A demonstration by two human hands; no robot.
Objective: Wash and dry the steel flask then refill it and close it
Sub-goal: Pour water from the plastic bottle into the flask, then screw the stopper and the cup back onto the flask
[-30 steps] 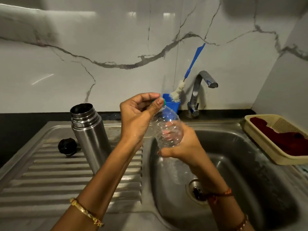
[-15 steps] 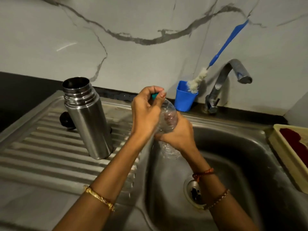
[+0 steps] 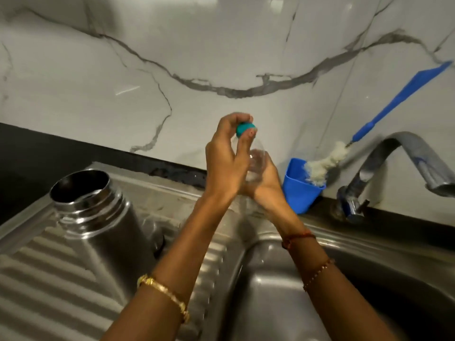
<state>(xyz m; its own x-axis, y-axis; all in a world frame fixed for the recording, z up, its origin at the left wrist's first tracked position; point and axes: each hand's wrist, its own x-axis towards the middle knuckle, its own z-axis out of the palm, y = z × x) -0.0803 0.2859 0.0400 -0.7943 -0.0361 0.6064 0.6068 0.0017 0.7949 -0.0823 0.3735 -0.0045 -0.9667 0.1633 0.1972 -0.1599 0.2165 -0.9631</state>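
Steel flask (image 3: 98, 217) upright on ribbed drainboard, mouth open, lid off, clear plastic bottle (image 3: 257, 166) with teal cap (image 3: 245, 127) held upright above sink edge

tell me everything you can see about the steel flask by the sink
The steel flask is a shiny, cylindrical metal bottle with a stepped, ridged neck and a wide round mouth. It stands upright and uncapped on the ribbed draining board left of the sink basin. Its dark inside shows through the mouth; whether it holds water cannot be told. Neither of the hands touches it, though the left forearm crosses in front of its lower body.
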